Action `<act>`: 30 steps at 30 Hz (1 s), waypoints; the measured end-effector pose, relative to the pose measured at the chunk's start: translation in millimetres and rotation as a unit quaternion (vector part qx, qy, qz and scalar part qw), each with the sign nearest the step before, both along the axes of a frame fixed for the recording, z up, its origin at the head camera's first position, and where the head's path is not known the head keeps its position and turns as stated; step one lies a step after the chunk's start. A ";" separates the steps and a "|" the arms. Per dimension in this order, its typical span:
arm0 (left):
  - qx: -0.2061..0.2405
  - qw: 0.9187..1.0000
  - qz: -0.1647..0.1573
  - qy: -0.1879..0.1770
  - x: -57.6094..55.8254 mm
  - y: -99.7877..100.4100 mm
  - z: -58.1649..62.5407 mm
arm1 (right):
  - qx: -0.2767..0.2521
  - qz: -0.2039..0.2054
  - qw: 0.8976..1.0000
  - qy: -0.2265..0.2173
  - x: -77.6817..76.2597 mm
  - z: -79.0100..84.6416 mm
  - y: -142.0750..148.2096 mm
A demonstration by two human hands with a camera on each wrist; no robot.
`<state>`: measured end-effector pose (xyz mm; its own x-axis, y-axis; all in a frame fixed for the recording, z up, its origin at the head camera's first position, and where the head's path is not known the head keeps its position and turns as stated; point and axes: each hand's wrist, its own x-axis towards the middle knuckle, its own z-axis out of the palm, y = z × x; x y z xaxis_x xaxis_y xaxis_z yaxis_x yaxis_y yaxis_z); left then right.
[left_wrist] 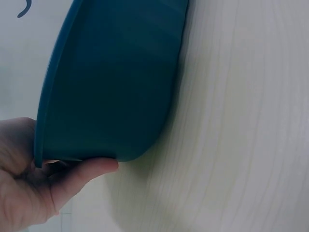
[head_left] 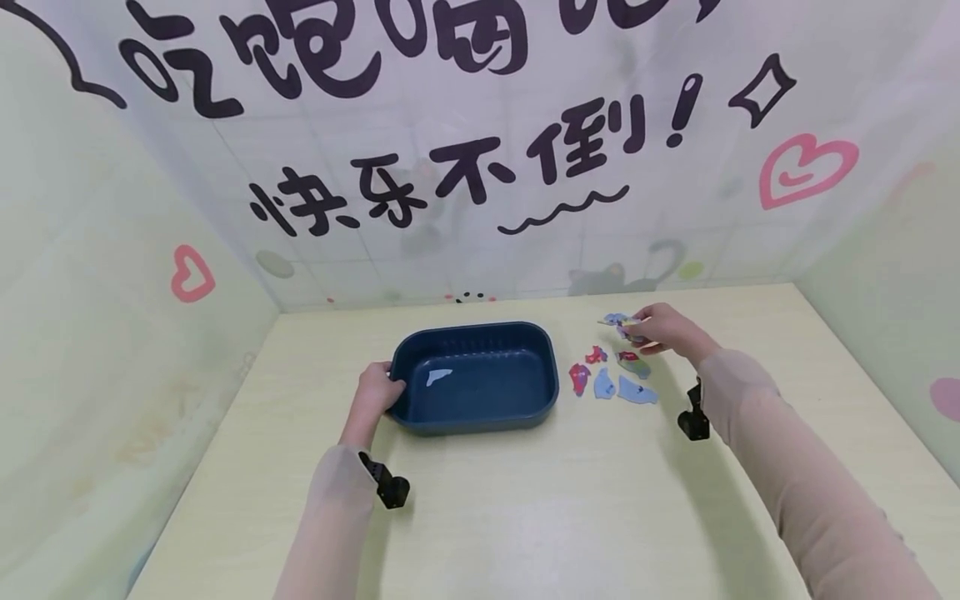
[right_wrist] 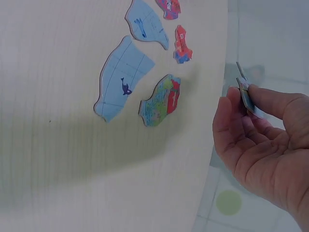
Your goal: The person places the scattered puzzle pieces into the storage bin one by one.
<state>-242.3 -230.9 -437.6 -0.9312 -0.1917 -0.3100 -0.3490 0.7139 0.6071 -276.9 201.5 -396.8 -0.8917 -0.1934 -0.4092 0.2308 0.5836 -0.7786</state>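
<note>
A dark blue rectangular basin point(head_left: 480, 421) stands on the table with one pale puzzle piece point(head_left: 438, 377) inside. My left hand point(head_left: 378, 388) grips its left end, a digit pressed along the outer wall beneath the rim in the left wrist view. My right hand point(head_left: 670, 331) pinches thin map-like puzzle pieces point(right_wrist: 247, 99) between thumb and fingers, seen nearly edge-on in the right wrist view. Below that hand lie a green and red piece point(right_wrist: 161, 100), a light blue piece with a whale point(right_wrist: 123, 79), another light blue piece point(right_wrist: 146, 21) and a small red piece point(right_wrist: 181, 44).
A red and purple piece point(head_left: 579, 379) lies just right of the basin. The pale wooden table point(head_left: 517, 508) ends at a printed cloth backdrop point(head_left: 450, 258), with cloth walls at both sides. A black wrist camera point(head_left: 693, 417) hangs from each sleeve.
</note>
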 end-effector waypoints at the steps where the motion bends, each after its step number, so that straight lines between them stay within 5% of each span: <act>1: -0.003 1.000 -0.002 0.000 0.2 -0.2 -0.5 | 0.001 0.000 1.000 0.001 -0.3 1.0 -2.9; 10: -0.005 1.000 -0.003 0.014 11.0 5.6 11.6 | -0.008 0.022 1.000 0.018 -1.1 14.2 -26.8; 30: -0.001 1.000 -0.001 0.010 9.5 2.7 9.7 | 0.021 0.066 0.997 0.034 -8.6 24.5 -87.6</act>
